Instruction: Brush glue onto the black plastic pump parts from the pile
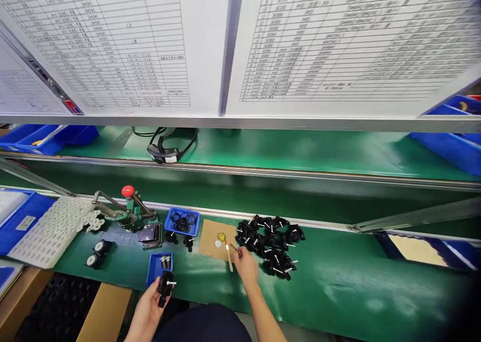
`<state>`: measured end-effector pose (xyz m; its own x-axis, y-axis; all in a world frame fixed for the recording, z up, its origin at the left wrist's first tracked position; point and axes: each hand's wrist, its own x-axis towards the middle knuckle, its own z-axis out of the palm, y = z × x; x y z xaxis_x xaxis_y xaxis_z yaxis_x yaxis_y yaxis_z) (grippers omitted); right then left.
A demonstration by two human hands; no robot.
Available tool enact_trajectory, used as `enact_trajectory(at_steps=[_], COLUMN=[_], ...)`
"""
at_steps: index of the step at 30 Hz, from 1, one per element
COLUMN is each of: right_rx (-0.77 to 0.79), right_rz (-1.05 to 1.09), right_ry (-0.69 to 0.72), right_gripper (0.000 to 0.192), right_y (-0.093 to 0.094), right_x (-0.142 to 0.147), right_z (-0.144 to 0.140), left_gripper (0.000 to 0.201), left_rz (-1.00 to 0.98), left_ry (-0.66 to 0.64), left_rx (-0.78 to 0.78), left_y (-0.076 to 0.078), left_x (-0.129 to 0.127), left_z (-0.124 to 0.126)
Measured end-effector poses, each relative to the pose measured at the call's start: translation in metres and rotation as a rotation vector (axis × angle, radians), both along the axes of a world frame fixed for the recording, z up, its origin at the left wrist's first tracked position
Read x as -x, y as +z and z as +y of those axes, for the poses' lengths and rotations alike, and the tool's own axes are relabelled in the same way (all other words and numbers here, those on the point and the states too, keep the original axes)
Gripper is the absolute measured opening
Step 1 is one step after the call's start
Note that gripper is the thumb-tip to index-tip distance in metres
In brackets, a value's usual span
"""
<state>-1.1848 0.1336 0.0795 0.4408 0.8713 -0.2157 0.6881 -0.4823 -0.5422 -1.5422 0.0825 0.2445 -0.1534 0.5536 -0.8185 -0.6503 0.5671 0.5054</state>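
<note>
My left hand holds a small black plastic part with a white pin, just below a small blue tray. My right hand rests on the green mat, fingers closed on a thin wooden stick. The stick's tip lies on a brown cardboard sheet, near a small yellow dish and a white disc. A heap of several black parts with white pins lies just right of that hand.
A blue tray of black O-rings sits beside a green hand press with a red knob. A white perforated tray and blue bins stand left. Cardboard boxes sit below. A conveyor shelf and printed sheets hang above.
</note>
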Motion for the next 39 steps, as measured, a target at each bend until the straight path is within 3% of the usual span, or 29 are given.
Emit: enact_trajectory(at_steps=[7,13,17,26,34,39], right_rx=[-0.079,-0.230,-0.293,-0.329,-0.333,-0.417], right_rz=[0.073,0.282,0.379,0.423,0.529,0.551], right_ry=[0.055,0.165,0.268,0.280,0.135,0.102], right_gripper=[0.027,0.050,0.056,0.049,0.071,0.077], right_y=[-0.006,-0.013,-0.021,-0.040,-0.050,-0.027], right_x=[-0.010,-0.021,-0.012,-0.001,-0.007,-0.005], right_z=[0.035,0.023,0.013,0.020,0.018,0.014], left_gripper=[0.016,0.017,0.015,0.017,0.019,0.010], left_rz=[-0.035,-0.098,-0.081,-0.043,-0.154,-0.225], left_ry=[0.061,0.113,0.139,0.098,0.119,0.068], left_rx=[0.038,0.022,0.030,-0.009,0.037,0.049], left_y=[-0.016,-0.031,-0.029,-0.029,-0.065,-0.083], left_x=[-0.008,-0.016,-0.026,-0.046,-0.058,-0.075], left_z=[-0.012,-0.021,-0.018,0.001,0.028,0.054])
